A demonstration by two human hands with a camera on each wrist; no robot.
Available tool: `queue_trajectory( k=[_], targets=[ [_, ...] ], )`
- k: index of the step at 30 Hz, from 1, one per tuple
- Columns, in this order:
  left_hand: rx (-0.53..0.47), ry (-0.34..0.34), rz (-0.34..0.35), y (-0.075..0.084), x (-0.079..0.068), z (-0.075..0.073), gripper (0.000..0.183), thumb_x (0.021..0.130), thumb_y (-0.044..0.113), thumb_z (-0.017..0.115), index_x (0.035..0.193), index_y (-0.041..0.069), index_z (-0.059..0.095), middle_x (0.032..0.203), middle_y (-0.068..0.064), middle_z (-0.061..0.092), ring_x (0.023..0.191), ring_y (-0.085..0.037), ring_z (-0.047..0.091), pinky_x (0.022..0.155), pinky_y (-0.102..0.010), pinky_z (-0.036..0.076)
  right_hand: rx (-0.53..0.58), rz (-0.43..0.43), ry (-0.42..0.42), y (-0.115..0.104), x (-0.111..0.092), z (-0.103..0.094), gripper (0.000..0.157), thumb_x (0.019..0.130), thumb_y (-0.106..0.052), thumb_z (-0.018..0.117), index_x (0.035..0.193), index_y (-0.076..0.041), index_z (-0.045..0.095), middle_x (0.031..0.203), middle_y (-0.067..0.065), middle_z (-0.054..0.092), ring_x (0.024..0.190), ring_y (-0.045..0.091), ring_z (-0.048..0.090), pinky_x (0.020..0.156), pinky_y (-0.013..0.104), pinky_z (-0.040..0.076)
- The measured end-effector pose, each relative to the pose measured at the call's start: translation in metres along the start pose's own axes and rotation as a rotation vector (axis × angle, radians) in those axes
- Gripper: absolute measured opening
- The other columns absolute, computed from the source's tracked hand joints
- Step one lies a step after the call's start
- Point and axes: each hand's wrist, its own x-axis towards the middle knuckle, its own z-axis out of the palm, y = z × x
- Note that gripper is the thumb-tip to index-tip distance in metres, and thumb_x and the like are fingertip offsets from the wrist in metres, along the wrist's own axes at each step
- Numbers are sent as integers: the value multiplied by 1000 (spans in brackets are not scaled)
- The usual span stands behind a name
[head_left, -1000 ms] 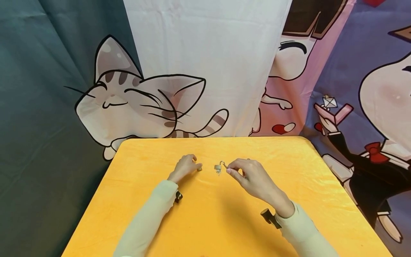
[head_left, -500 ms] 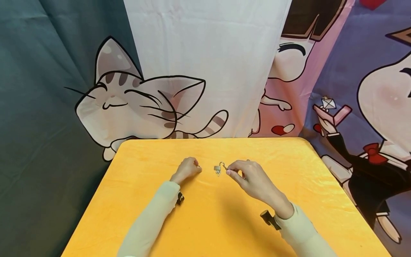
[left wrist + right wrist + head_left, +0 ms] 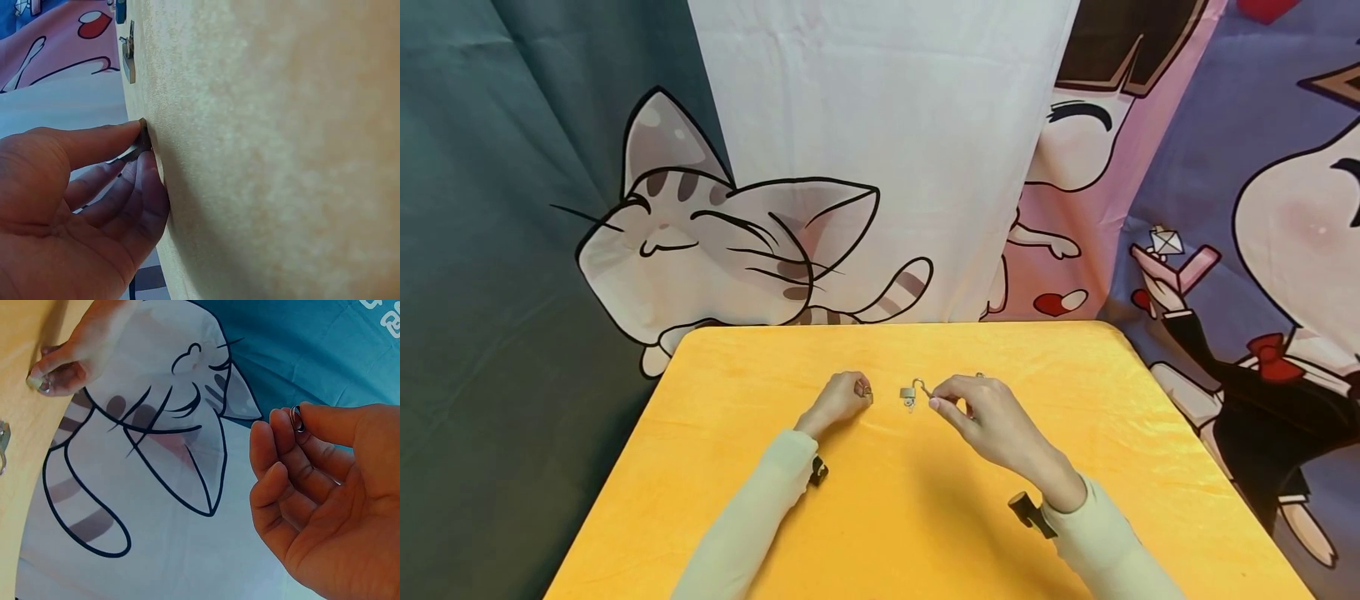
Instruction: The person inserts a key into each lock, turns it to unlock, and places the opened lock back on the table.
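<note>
My left hand pinches a small brass padlock between thumb and fingers, low at the yellow tabletop; its metal loop shows in the right wrist view. To its right an unlocked padlock lies on the table, shackle swung out, with a key and ring at its lower end. My right hand is at that padlock's right side in the head view. Between its thumb and fingertips it pinches a small metal ring; the fingers hide part of it.
A small dark-blue object stands beyond the unlocked padlock in the left wrist view. The yellow table ends at a printed curtain behind. Both wrists wear dark camera mounts, the right mount being the larger in view.
My left hand has closed its thumb and fingers on the brass padlock, which one second ago sat at the fingertips, and turned it slightly. The right hand and the unlocked padlock stay nearly still.
</note>
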Motion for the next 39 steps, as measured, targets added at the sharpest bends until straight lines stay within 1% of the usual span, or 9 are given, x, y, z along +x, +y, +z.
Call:
queue_trajectory(
  k=[6, 9, 12, 17, 21, 24, 30, 35, 39],
  targets=[
    [7, -12, 29, 0, -2, 1, 4, 90, 9, 68, 93, 7, 70, 86, -4, 66, 75, -15, 56, 73, -30, 50, 11, 3, 2, 0, -1, -1, 5, 93, -19, 67, 93, -21, 72, 89, -11, 71, 60, 0, 46, 54, 18, 42],
    [23, 3, 58, 2, -2, 1, 4, 91, 10, 68, 93, 8, 70, 85, -3, 66, 74, -13, 57, 73, -29, 51, 6, 4, 3, -1, -1, -2, 5, 93, -19, 67, 93, -20, 73, 90, -11, 72, 61, 0, 46, 54, 18, 43],
    [5, 32, 93, 6, -2, -3, 4, 90, 11, 69, 93, 8, 70, 84, -2, 67, 74, -11, 58, 73, -29, 52, 0, 3, 8, -1, -1, -4, 5, 93, -18, 68, 94, -19, 73, 90, -10, 72, 61, 1, 47, 54, 18, 43],
    [-51, 97, 120, 22, -4, -13, 4, 88, 13, 72, 91, 10, 70, 83, 1, 69, 72, -8, 60, 71, -26, 52, -1, 3, 10, -1, 0, -6, 7, 94, -19, 67, 96, -19, 73, 91, -9, 73, 61, 1, 48, 55, 18, 44],
    [-86, 156, 133, 37, -9, -19, 5, 88, 14, 72, 92, 11, 71, 84, 1, 70, 72, -7, 60, 69, -24, 53, -6, -4, 16, -1, 1, -7, 7, 95, -20, 66, 96, -19, 73, 92, -9, 72, 62, 0, 48, 55, 18, 44],
    [-123, 190, 139, 48, -14, -23, 7, 89, 14, 72, 94, 11, 71, 87, 0, 71, 74, -8, 63, 70, -25, 55, -7, -16, 24, -2, 3, -8, 7, 95, -19, 66, 96, -19, 73, 91, -9, 72, 62, 0, 48, 55, 18, 44],
    [-202, 227, 119, 66, -28, -31, 11, 88, 17, 73, 98, 13, 71, 87, 0, 71, 75, -9, 65, 70, -26, 56, 1, -38, 29, -2, 6, -9, 7, 95, -18, 65, 96, -18, 72, 87, -10, 71, 63, -1, 50, 56, 18, 45],
    [-238, 255, 151, 76, -39, -37, 11, 89, 18, 74, 98, 14, 71, 86, 1, 70, 74, -8, 64, 68, -24, 55, 16, -54, 18, -1, 8, -8, 8, 97, -17, 62, 99, -18, 70, 80, -11, 65, 64, -1, 51, 58, 18, 46],
    [-273, 282, 196, 85, -48, -43, 10, 88, 16, 74, 98, 14, 71, 87, 1, 71, 74, -9, 64, 67, -23, 55, 34, -68, 14, -1, 9, -8, 9, 97, -17, 61, 100, -17, 70, 81, -11, 65, 66, -1, 52, 59, 19, 47]
  ],
)
